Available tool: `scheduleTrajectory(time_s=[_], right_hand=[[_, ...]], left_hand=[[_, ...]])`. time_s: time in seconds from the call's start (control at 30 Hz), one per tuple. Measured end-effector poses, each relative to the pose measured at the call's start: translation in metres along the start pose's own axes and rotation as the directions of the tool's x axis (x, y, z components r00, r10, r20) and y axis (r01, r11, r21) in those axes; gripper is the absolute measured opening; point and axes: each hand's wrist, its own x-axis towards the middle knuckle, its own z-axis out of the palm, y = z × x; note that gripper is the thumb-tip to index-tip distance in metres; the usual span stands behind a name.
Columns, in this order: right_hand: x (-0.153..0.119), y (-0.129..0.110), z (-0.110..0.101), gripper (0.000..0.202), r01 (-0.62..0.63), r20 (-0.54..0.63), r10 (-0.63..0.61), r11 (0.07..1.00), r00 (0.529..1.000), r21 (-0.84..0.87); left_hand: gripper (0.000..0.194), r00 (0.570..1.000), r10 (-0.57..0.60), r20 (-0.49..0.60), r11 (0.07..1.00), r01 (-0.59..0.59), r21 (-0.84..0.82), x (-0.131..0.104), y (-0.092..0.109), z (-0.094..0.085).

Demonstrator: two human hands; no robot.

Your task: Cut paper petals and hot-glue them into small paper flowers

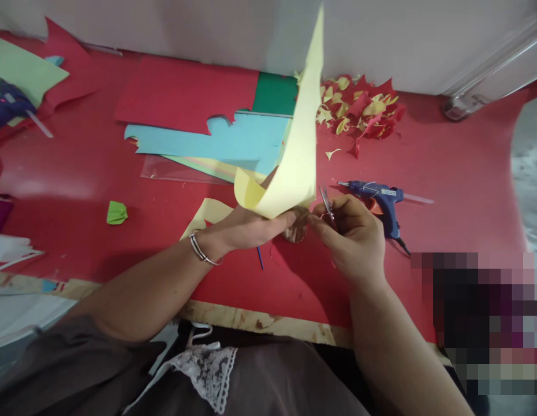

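My left hand (255, 226) is closed on a sheet of pale yellow paper (297, 153). The sheet stands up tall from the fingers, and its lower left edge curls over. Close by on the right, my right hand (359, 240) grips scissors (326, 203); the metal blades point up beside the paper, and the fingers hide the handles. Thumb and fingertips of both hands nearly meet. Under them shows a small brownish round object (295, 233) that I cannot make out. A strip of cream paper (214, 211) lies behind my left wrist.
Right of my hands lies a blue glue gun (376, 199). Red and yellow paper scraps (359, 107) are heaped at the back. Red sheets (186, 92) and blue paper (208, 138) lie left of them. Another glue gun (12, 104) is far left. A person (476, 312) is at right.
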Motion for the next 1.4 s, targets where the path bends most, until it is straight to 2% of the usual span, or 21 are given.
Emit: scheduleTrajectory(time_s=[0.07, 0.2, 0.27, 0.37, 0.4, 0.47, 0.57, 0.67, 0.77, 0.83, 0.93, 1.1, 1.4], right_hand=[[0.000, -0.001, 0.001, 0.022, 0.003, -0.003, -0.003, 1.000, 1.000, 0.003], [0.001, 0.000, 0.000, 0.020, 0.028, -0.033, -0.027, 1.000, 0.999, 0.007], [0.001, 0.002, -0.001, 0.019, 0.051, -0.058, -0.050, 0.998, 0.997, 0.029], [0.002, 0.004, -0.004, 0.020, 0.069, -0.111, -0.060, 0.994, 0.992, 0.085], [0.002, 0.004, -0.004, 0.020, 0.069, -0.129, -0.056, 0.993, 0.990, 0.098], [0.002, 0.003, -0.004, 0.020, 0.072, -0.160, -0.054, 0.991, 0.986, 0.109], [0.001, 0.001, -0.001, 0.020, 0.068, -0.159, -0.048, 0.991, 0.986, 0.117], [0.000, -0.002, 0.004, 0.025, 0.052, -0.122, -0.038, 0.992, 0.992, 0.112], [0.001, -0.008, 0.007, 0.035, 0.009, -0.034, -0.004, 0.992, 0.999, 0.125], [0.002, -0.012, 0.007, 0.041, -0.041, 0.060, 0.032, 0.987, 0.998, 0.153], [0.002, -0.015, 0.007, 0.046, -0.094, 0.158, 0.067, 0.981, 0.985, 0.170], [0.002, -0.013, 0.007, 0.046, -0.131, 0.249, 0.084, 0.975, 0.965, 0.178], [0.001, -0.009, 0.004, 0.047, -0.146, 0.237, 0.104, 0.975, 0.966, 0.170]], left_hand=[[0.031, 1.000, -0.015, -0.005, 0.997, 0.015, -0.081, 0.001, -0.002, 0.004], [0.039, 0.984, -0.078, -0.161, 0.944, 0.022, -0.328, 0.002, -0.005, 0.010], [0.041, 0.993, -0.086, -0.086, 0.876, 0.034, -0.482, 0.003, -0.007, 0.010], [0.030, 0.993, -0.109, 0.053, 0.758, 0.118, -0.642, 0.003, -0.007, 0.011], [0.029, 0.990, -0.121, 0.069, 0.729, 0.136, -0.671, 0.003, -0.007, 0.013], [0.031, 0.989, -0.146, 0.031, 0.690, 0.124, -0.713, 0.003, -0.006, 0.021], [0.038, 0.968, -0.219, -0.126, 0.684, 0.060, -0.727, 0.003, -0.004, 0.034], [0.035, 0.932, -0.255, -0.256, 0.722, 0.007, -0.692, 0.002, -0.007, 0.041], [0.039, 0.897, -0.250, -0.364, 0.787, -0.030, -0.616, 0.004, -0.014, 0.038], [0.043, 0.863, -0.280, -0.421, 0.798, -0.035, -0.601, 0.006, -0.018, 0.032], [0.043, 0.842, -0.315, -0.439, 0.771, -0.042, -0.635, 0.010, -0.019, 0.025], [0.039, 0.843, -0.265, -0.467, 0.787, -0.090, -0.610, 0.011, -0.015, 0.020], [0.041, 0.867, -0.263, -0.424, 0.787, -0.062, -0.614, 0.008, -0.021, 0.024]])
